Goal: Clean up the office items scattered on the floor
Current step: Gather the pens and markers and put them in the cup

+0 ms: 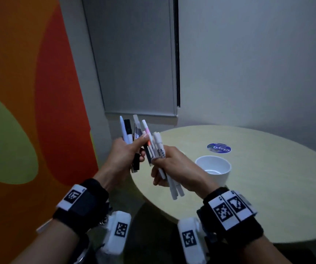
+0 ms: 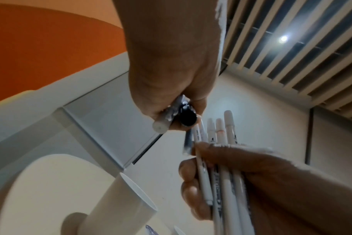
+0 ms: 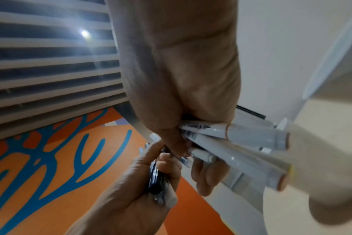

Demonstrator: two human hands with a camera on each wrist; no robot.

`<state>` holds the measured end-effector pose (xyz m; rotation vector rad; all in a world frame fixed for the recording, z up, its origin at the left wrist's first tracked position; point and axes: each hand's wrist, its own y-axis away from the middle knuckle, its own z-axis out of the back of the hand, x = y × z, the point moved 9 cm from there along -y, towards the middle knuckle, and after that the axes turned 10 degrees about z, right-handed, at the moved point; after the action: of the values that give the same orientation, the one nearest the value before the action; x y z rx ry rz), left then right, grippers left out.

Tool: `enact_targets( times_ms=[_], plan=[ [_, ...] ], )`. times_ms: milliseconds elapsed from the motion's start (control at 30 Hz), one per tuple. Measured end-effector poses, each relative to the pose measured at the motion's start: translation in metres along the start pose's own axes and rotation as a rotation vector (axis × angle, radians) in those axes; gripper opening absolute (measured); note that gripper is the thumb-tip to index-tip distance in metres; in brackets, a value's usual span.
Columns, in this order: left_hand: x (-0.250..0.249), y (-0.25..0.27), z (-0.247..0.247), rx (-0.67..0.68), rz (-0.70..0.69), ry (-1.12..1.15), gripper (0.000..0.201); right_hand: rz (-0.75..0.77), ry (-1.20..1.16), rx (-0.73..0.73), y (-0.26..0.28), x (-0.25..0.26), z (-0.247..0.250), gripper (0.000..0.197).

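My left hand (image 1: 126, 155) grips a bunch of pens (image 1: 128, 130), black, white and pink, with their tips pointing up. Just to its right, my right hand (image 1: 169, 165) grips several white markers (image 1: 174, 189) that slant down towards me. Both hands hover over the left edge of the round table (image 1: 267, 197), with the two bundles almost touching. In the left wrist view, the left hand (image 2: 171, 82) shows the pens' ends (image 2: 161, 127), and the right hand (image 2: 241, 171) clasps the markers (image 2: 229, 127). The right wrist view shows the right hand (image 3: 181, 89) around the markers (image 3: 241, 139).
A white cup (image 1: 213, 168) stands upright and open on the pale table, right of my hands. A round blue sticker (image 1: 218, 148) lies behind it. An orange patterned wall (image 1: 29, 92) is on the left, with a grey blind (image 1: 134, 63) ahead.
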<state>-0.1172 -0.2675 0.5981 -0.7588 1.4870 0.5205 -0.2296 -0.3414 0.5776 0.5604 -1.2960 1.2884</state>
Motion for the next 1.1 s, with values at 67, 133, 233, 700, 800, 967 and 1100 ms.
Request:
enact_targets(
  times_ms=[67,133,233,700,800,967,1100],
  plan=[
    [-0.004,0.000,-0.015,-0.016,-0.031,0.026,0.021,-0.011,0.121,-0.005,0.002,0.005,0.025,0.012],
    [-0.003,-0.001,-0.029,-0.013,-0.042,0.043,0.018,-0.022,0.199,0.003,0.004,0.007,0.045,0.010],
    [-0.001,-0.007,-0.049,-0.024,-0.037,0.090,0.023,-0.024,0.274,-0.013,0.008,0.007,0.077,0.009],
    [0.037,-0.032,-0.174,0.116,-0.057,-0.059,0.026,0.137,0.016,-0.525,0.021,-0.055,0.184,0.028],
    [0.048,-0.042,-0.186,0.086,-0.008,-0.067,0.029,0.120,-0.010,-0.573,0.022,-0.067,0.189,0.025],
    [0.063,-0.055,-0.198,0.053,0.062,-0.063,0.028,-0.002,-0.037,-0.623,0.030,-0.093,0.201,0.021],
    [0.079,-0.060,-0.210,0.106,0.132,-0.107,0.023,-0.072,-0.025,-0.641,0.036,-0.106,0.211,0.025]
  ],
)
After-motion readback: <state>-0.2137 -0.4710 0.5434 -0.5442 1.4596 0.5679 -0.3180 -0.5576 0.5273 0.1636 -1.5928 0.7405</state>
